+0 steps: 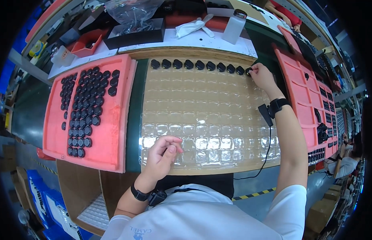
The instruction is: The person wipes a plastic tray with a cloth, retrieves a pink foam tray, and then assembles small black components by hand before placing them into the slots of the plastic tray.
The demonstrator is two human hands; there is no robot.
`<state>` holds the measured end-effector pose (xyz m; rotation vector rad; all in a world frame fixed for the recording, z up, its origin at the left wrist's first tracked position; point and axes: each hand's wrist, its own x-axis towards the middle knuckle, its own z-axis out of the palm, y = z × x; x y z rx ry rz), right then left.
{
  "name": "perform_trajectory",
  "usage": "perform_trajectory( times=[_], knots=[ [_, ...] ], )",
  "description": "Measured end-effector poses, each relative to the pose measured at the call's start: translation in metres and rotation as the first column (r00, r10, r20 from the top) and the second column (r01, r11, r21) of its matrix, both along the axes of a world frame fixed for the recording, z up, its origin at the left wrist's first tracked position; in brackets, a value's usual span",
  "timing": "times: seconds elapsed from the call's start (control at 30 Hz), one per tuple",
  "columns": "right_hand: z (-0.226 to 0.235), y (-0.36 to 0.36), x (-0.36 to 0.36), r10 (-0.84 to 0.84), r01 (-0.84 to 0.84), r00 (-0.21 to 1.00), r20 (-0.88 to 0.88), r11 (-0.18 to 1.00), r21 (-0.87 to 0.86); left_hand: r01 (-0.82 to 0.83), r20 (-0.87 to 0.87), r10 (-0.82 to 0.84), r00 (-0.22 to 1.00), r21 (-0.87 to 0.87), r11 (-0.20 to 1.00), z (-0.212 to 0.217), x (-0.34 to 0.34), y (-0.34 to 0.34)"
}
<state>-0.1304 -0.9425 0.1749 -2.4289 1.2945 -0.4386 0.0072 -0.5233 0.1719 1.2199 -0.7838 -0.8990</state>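
A clear blister tray (pixel 210 116) fills the centre, its cells bare except the far row at twelve o'clock, which holds black round caps (pixel 189 64). At nine o'clock, a pink foam tray (pixel 114 132) carries many more black caps (pixel 85 108). The right hand (pixel 261 76), at two o'clock, pinches one cap (pixel 249 71) at the row's end. The left hand (pixel 164 154), at six o'clock, rests on the tray's near edge with fingers curled together; whether it holds anything cannot be told.
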Motion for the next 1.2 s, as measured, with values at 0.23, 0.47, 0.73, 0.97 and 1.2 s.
perform_trajectory(
  times=[0.23,0.47,0.73,0.97,1.2],
  knots=[
    [0.020,0.037,0.010,0.060,-0.098,0.989,-0.136,0.950,-0.298,0.016,0.044,-0.015,0.999,-0.024,1.000,0.002,0.000,0.000],
    [0.065,0.167,0.053,0.724,-0.659,0.679,0.118,0.673,-0.336,-0.031,-0.126,0.016,0.992,-0.116,0.993,0.007,0.007,-0.003],
    [0.100,0.297,0.069,0.933,-0.953,0.258,0.250,0.289,-0.092,-0.146,-0.099,0.135,0.986,-0.111,0.983,0.027,0.002,0.011],
    [0.099,0.330,0.092,0.885,-0.969,0.244,0.396,0.203,0.143,-0.116,-0.093,0.109,0.990,-0.076,0.990,0.044,0.015,0.059],
    [0.084,0.358,0.145,0.566,-0.758,0.550,0.614,0.029,0.652,-0.134,-0.311,0.056,0.949,-0.234,0.963,0.035,0.034,0.126]
  ],
)
